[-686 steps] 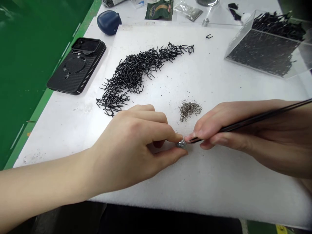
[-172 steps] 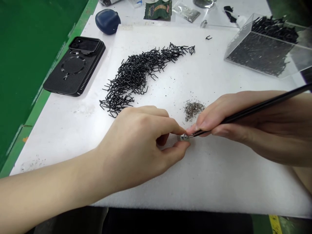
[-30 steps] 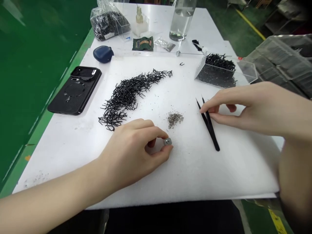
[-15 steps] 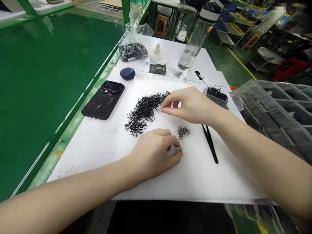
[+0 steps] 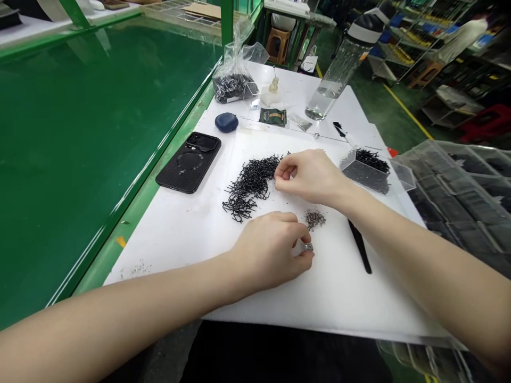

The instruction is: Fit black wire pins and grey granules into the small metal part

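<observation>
My left hand (image 5: 269,254) rests on the white foam sheet (image 5: 351,303), pinching a small silver metal part (image 5: 307,247) between thumb and fingertips. My right hand (image 5: 307,177) hovers with its fingertips curled at the edge of a loose pile of black bent wire pieces (image 5: 249,186). I cannot tell if those fingers hold a piece. Just above my left hand lies a small heap of grey grains (image 5: 315,218). Black tweezers (image 5: 360,247) lie on the foam, their upper part hidden under my right wrist.
A clear acrylic box (image 5: 365,175) of black pieces stands at the foam's far right. Behind lie a black-cased phone (image 5: 187,169), a blue case (image 5: 226,122), a water bottle (image 5: 331,90) and a bag of black parts (image 5: 233,88). A clear compartment box (image 5: 451,181) sits right.
My right hand has let go of the tweezers, which now lie on the foam, and has moved left to the wire pile. My left hand keeps the metal part. The view has tilted up.
</observation>
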Action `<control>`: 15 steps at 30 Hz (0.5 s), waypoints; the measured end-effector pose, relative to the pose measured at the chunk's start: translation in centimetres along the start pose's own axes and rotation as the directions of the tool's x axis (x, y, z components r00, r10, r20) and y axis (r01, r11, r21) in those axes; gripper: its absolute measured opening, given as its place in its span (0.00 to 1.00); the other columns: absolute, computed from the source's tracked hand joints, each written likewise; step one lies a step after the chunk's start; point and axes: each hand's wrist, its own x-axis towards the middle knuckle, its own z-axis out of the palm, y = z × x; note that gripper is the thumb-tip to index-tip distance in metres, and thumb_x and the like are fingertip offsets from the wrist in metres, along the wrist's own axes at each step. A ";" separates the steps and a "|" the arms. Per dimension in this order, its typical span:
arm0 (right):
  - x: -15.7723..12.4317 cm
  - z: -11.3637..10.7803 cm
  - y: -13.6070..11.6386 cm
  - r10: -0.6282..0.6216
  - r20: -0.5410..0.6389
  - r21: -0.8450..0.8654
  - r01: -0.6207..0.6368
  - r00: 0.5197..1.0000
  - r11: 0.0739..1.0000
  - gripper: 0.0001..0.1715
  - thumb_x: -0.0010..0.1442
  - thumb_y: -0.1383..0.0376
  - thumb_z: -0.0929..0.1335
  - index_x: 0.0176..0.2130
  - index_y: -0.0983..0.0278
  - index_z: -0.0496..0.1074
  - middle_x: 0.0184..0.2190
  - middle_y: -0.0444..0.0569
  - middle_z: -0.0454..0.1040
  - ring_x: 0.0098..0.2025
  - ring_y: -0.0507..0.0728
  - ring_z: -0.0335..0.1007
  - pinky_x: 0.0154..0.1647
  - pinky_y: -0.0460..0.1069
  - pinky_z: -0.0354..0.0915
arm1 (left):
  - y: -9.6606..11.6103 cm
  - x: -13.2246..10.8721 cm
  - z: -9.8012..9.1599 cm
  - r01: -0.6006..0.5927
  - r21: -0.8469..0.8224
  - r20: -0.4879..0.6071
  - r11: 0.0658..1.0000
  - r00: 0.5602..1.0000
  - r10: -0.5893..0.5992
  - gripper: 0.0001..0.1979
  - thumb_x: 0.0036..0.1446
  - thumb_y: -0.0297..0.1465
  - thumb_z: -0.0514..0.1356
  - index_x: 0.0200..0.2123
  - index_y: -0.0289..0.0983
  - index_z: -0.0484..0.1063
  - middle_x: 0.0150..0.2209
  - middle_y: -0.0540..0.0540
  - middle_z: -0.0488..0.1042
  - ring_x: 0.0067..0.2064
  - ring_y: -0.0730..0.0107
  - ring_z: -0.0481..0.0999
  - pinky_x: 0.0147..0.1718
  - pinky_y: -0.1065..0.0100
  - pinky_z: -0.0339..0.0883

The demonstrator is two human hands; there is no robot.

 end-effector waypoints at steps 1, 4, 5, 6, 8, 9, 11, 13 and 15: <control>-0.4 -0.5 0.2 0.003 -0.016 0.038 -0.003 1.000 0.999 0.06 0.49 0.71 0.72 0.25 0.61 0.77 0.25 0.45 0.78 0.30 0.58 0.72 0.35 0.54 0.66 | 0.0 0.0 0.0 0.003 -0.014 -0.005 1.000 1.000 -0.003 0.06 0.55 0.30 0.68 0.36 0.38 0.85 0.31 0.48 0.79 0.34 0.63 0.77 0.33 0.64 0.66; -3.0 -2.3 1.2 0.013 -0.086 0.167 0.002 0.996 0.986 0.04 0.59 0.65 0.72 0.30 0.60 0.76 0.29 0.46 0.78 0.33 0.57 0.73 0.32 0.52 0.67 | 0.1 0.0 -0.1 0.007 -0.067 -0.034 0.998 0.999 -0.009 0.06 0.54 0.30 0.69 0.36 0.38 0.85 0.31 0.48 0.78 0.32 0.66 0.75 0.32 0.65 0.66; -4.2 -2.8 1.7 0.025 -0.113 0.217 0.001 0.993 0.976 0.06 0.62 0.63 0.71 0.32 0.59 0.75 0.31 0.47 0.78 0.34 0.57 0.74 0.31 0.52 0.68 | 0.1 0.0 -0.1 0.008 -0.087 -0.048 0.996 0.999 -0.012 0.06 0.54 0.30 0.69 0.36 0.38 0.86 0.31 0.49 0.78 0.30 0.68 0.74 0.31 0.66 0.66; -5.4 -3.1 2.1 0.039 -0.144 0.271 0.002 0.989 0.962 0.07 0.66 0.60 0.70 0.35 0.58 0.73 0.33 0.47 0.78 0.34 0.57 0.75 0.31 0.52 0.69 | 0.1 0.0 -0.1 0.009 -0.108 -0.065 0.994 0.998 -0.016 0.06 0.54 0.30 0.70 0.36 0.38 0.86 0.31 0.49 0.78 0.29 0.70 0.73 0.30 0.67 0.66; -7.7 -3.4 3.1 0.058 -0.200 0.395 0.026 0.978 0.918 0.08 0.72 0.57 0.66 0.39 0.56 0.70 0.38 0.47 0.80 0.38 0.58 0.79 0.31 0.51 0.74 | 0.2 0.1 -0.2 0.010 -0.149 -0.098 0.989 0.995 -0.025 0.05 0.53 0.30 0.70 0.35 0.39 0.86 0.31 0.50 0.79 0.27 0.74 0.71 0.29 0.69 0.66; -8.7 -3.3 3.5 0.065 -0.216 0.448 0.040 0.974 0.893 0.08 0.73 0.57 0.67 0.39 0.55 0.69 0.37 0.46 0.81 0.35 0.57 0.80 0.31 0.52 0.75 | 0.3 0.1 -0.3 0.009 -0.169 -0.114 0.986 0.993 -0.029 0.05 0.52 0.29 0.71 0.35 0.39 0.86 0.31 0.51 0.79 0.27 0.75 0.71 0.29 0.70 0.66; -10.2 -2.8 4.1 0.089 -0.261 0.522 0.063 0.961 0.850 0.07 0.71 0.59 0.70 0.38 0.55 0.70 0.31 0.43 0.81 0.29 0.55 0.79 0.29 0.51 0.76 | 0.5 0.2 -0.5 0.007 -0.205 -0.137 0.979 0.990 -0.036 0.05 0.51 0.28 0.72 0.35 0.39 0.85 0.33 0.51 0.81 0.28 0.76 0.73 0.29 0.71 0.67; -11.0 -2.3 4.3 0.124 -0.282 0.573 0.063 0.951 0.817 0.06 0.68 0.62 0.73 0.38 0.55 0.73 0.27 0.42 0.79 0.26 0.54 0.78 0.26 0.49 0.75 | 0.8 0.2 -0.9 0.006 -0.240 -0.145 0.971 0.988 -0.042 0.06 0.51 0.27 0.71 0.35 0.38 0.84 0.33 0.51 0.82 0.30 0.76 0.75 0.28 0.74 0.66; -11.2 -2.0 4.2 0.149 -0.275 0.612 0.053 0.950 0.789 0.05 0.66 0.65 0.75 0.38 0.56 0.76 0.26 0.41 0.80 0.25 0.54 0.78 0.24 0.47 0.74 | 1.0 0.2 -1.2 0.013 -0.277 -0.140 0.961 0.989 -0.054 0.06 0.52 0.25 0.71 0.35 0.37 0.83 0.31 0.52 0.82 0.27 0.79 0.74 0.25 0.76 0.65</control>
